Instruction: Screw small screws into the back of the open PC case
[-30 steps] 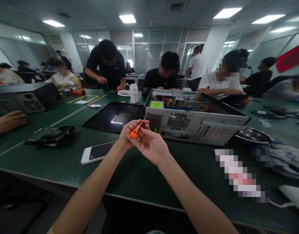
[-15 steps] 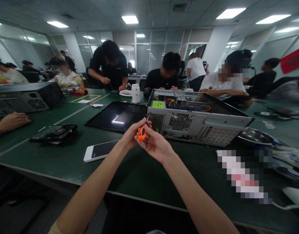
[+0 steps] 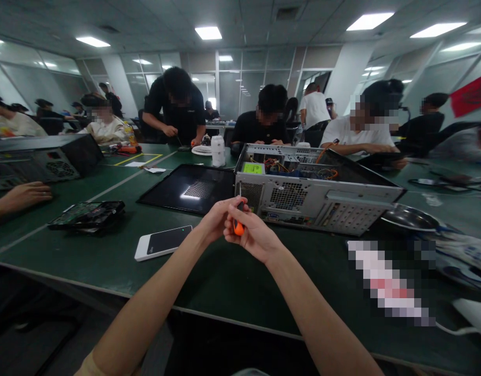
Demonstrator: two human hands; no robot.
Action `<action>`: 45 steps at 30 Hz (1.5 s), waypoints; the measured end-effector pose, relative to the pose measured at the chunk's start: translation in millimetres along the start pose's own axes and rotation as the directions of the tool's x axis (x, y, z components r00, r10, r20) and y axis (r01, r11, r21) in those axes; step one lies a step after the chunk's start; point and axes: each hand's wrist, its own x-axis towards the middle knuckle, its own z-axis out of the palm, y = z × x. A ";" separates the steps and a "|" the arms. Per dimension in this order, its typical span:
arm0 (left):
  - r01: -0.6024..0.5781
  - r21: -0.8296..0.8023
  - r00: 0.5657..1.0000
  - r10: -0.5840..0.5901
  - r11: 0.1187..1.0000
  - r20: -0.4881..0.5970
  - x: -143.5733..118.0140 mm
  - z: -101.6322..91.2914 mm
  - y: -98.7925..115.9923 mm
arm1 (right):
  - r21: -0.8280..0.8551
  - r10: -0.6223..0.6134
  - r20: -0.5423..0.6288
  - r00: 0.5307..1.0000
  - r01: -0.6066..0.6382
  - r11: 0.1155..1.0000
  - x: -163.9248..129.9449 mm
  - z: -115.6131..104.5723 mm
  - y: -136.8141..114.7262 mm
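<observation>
Both my hands meet in front of me over the green table (image 3: 232, 282). An orange-handled screwdriver (image 3: 238, 225) stands nearly upright between them, its shaft pointing up. My right hand (image 3: 256, 237) wraps its handle, and my left hand (image 3: 216, 219) touches the top of it with its fingertips. Just behind my hands lies an open grey computer case (image 3: 314, 196) on its side, with cables and a green label inside.
A white phone (image 3: 162, 243) lies left of my hands, a black side panel (image 3: 189, 188) behind it, and a circuit board (image 3: 87, 214) farther left. A metal bowl (image 3: 410, 216) sits right of the case. Another person's hand (image 3: 23, 196) rests at the left; several people work opposite.
The screwdriver has turned from slanted to nearly upright. My hands have shifted slightly right and closer to the case, with my right hand closing more around the handle.
</observation>
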 end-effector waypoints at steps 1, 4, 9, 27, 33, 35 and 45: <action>-0.007 0.015 1.000 0.007 1.000 0.002 0.5 0.1 -1.3 | -0.031 -0.002 -0.026 1.000 0.001 1.000 0.1 -0.4 -0.1; -0.036 0.049 0.999 0.036 0.998 0.001 0.4 1.3 -2.5 | -0.123 -0.009 -0.094 0.996 -0.003 0.992 -0.2 -1.9 -1.7; -0.054 0.086 0.998 0.056 0.995 -0.027 -2.5 1.7 3.8 | -0.205 -0.005 -0.113 0.994 -0.018 0.979 -2.9 -3.2 -4.6; 0.044 -0.117 0.999 -0.046 0.992 -0.019 -13.8 8.8 23.8 | 0.246 -0.036 0.109 0.993 0.008 0.969 -2.8 10.1 -4.5; 0.002 -0.103 0.998 -0.008 0.995 -0.058 -13.3 7.9 22.5 | 0.173 -0.057 0.154 0.986 0.030 0.984 -2.1 6.2 0.7; 0.007 -0.076 0.997 -0.012 0.997 -0.076 -13.1 6.5 22.1 | 0.066 -0.072 0.184 0.980 0.061 0.996 -1.8 5.7 4.1; 0.028 0.039 0.999 -0.026 0.999 -0.029 -9.1 3.9 11.9 | -0.028 -0.091 0.232 0.968 0.100 0.995 -3.8 10.9 11.0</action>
